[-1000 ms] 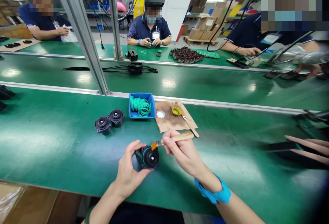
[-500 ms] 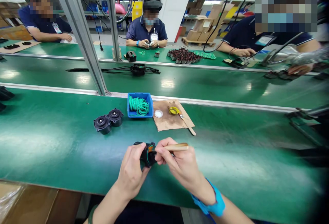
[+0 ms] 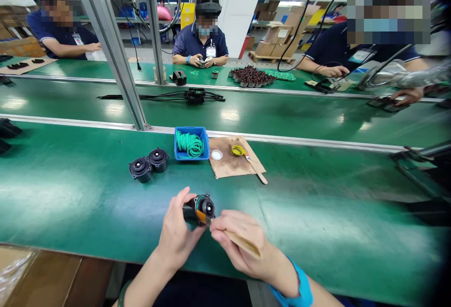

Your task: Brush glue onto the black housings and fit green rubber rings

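Note:
My left hand (image 3: pixel 178 232) grips a black round housing (image 3: pixel 208 206) with a green rubber ring around its raised collar. It is tilted so that this ringed end faces right and up. My right hand (image 3: pixel 243 241) is closed around the wooden handle of a small brush (image 3: pixel 243 242). The brush's orange bristles press against the lower side of the collar, by the ring. Two similar black housings (image 3: pixel 150 163) stand on the bench to the left. Behind them and to the right, a blue bin (image 3: pixel 192 158) holds many green rings (image 3: pixel 190 143).
A stained cardboard sheet (image 3: pixel 225 168) carries a yellow-rimmed tub (image 3: pixel 237 150), a white ring (image 3: pixel 216 155) and a second brush (image 3: pixel 259 173). A metal post (image 3: pixel 112 53) rises at the bench's back rail. Black cables with a box (image 3: pixel 195 95) lie on the belt beyond; several co-workers sit opposite.
My right hand has moved down with the brush, from the upper side of the collar to its lower side. The housing's face now shows more, and the brush handle slants downward right. The cable assembly has shifted right.

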`<move>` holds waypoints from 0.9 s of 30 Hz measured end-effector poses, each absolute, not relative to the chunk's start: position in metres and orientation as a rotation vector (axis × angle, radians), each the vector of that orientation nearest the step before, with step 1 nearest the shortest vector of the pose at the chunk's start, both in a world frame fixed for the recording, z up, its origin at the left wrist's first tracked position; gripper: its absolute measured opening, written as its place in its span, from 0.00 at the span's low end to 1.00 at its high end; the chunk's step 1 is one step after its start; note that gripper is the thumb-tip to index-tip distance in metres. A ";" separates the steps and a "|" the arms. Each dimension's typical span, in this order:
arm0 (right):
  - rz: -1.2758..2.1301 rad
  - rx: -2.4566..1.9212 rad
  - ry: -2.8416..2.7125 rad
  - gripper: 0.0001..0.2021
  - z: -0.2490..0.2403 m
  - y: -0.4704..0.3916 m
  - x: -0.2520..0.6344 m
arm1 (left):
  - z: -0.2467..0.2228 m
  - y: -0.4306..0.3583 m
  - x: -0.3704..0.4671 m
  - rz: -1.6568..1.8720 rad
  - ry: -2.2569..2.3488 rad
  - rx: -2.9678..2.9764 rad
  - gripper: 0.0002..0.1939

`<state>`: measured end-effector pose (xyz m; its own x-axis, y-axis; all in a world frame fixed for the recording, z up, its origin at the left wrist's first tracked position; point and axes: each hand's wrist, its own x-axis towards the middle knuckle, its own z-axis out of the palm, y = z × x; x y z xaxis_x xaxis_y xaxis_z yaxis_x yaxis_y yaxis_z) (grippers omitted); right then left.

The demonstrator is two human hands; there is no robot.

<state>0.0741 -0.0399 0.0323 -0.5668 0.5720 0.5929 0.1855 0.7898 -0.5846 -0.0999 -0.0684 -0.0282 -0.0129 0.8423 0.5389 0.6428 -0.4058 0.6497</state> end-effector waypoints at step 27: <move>0.610 -0.960 -2.150 0.18 0.002 -0.029 0.068 | -0.032 -0.060 -0.117 0.995 1.204 1.665 0.56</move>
